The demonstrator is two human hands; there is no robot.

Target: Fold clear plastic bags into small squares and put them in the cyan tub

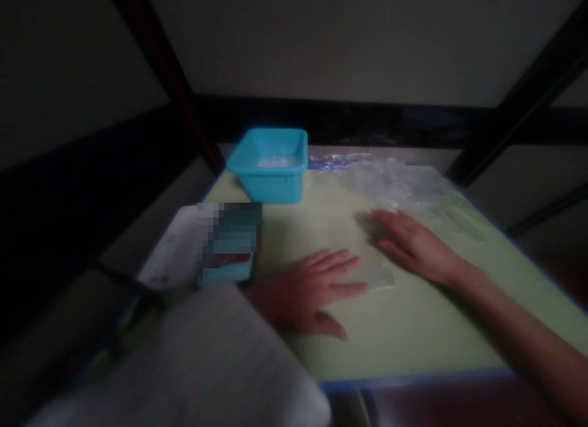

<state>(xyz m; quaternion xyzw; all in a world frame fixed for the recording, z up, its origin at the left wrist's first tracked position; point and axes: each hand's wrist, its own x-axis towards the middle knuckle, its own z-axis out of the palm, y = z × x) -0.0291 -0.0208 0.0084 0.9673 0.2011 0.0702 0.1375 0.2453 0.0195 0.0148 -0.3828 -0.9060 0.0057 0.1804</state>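
Observation:
My left hand (312, 292) lies with spread fingers on the table, its fingertips over the edge of a thin clear plastic sheet or bag (379, 275). To the right, my right hand (413, 243) hovers or rests just above the tabletop, fingers stretched out and slightly blurred; whether it touches the plastic cannot be made out. Nothing is gripped by either hand. Beyond my right hand, a heap of crumpled clear plastic (390, 181) spreads over the far right of the table.
A turquoise plastic basin (275, 185) with something whitish inside stands at the far left of the yellow-green table (413, 347). Nearer, a pixelated dark-edged item (232, 243) lies beside a pale sheet (177, 246). A large grey shape (220, 366) blocks the lower left.

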